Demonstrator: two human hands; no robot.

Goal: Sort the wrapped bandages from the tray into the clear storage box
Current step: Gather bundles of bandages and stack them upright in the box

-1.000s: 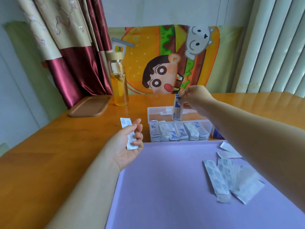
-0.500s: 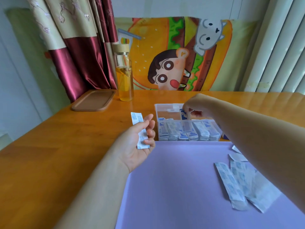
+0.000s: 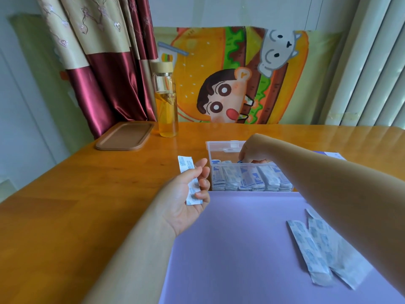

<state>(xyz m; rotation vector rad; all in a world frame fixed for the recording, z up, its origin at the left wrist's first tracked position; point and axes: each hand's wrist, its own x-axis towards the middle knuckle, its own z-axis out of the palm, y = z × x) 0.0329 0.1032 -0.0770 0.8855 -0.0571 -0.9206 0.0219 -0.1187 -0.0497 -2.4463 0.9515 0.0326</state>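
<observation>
Fingers [image 3: 243, 158] of right hand [image 3: 255, 150] lower, inside clear storage box [image 3: 219, 143]

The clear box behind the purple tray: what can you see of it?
The box is see-through plastic, rectangular, its top open, standing on the wooden table right behind the purple tray. White-and-blue wrapped bandages stand packed in a row against its front wall. The right hand reaches in from above, fingertips down among them.
</observation>
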